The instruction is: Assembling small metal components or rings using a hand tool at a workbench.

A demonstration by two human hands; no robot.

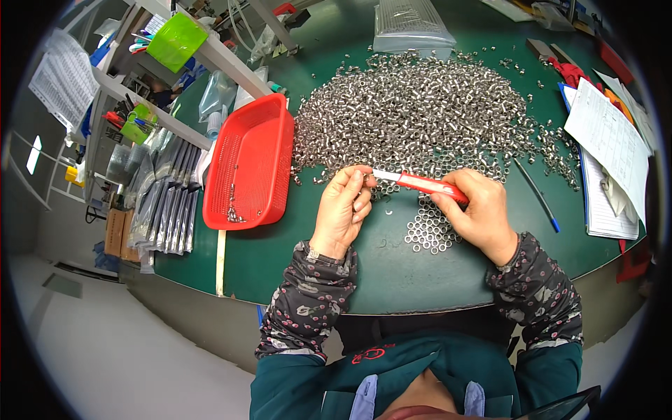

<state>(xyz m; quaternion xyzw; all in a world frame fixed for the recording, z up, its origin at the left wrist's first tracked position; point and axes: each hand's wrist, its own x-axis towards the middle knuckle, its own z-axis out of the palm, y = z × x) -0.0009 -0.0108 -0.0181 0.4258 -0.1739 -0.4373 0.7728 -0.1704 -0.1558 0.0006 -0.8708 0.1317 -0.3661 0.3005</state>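
Red-handled tool (420,183) held level above the tabletop's (392,273) near edge, handle end hidden in right hand (479,213), fingers closed around it. Pale tip pinched in left hand (343,206) fingers; whatever sits there too small to tell. Small metal rings (430,229) grouped just beneath.

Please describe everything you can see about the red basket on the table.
The red basket is a shallow rectangular tray, apparently plastic, with perforated mesh-like walls and floor and a solid rim. It sits flat on the green table, left of the large pile of metal rings and beyond the left hand, which does not touch it. It is nearly empty: only a few small metal pieces lie near its lower corner. Its left side is close to the table edge.
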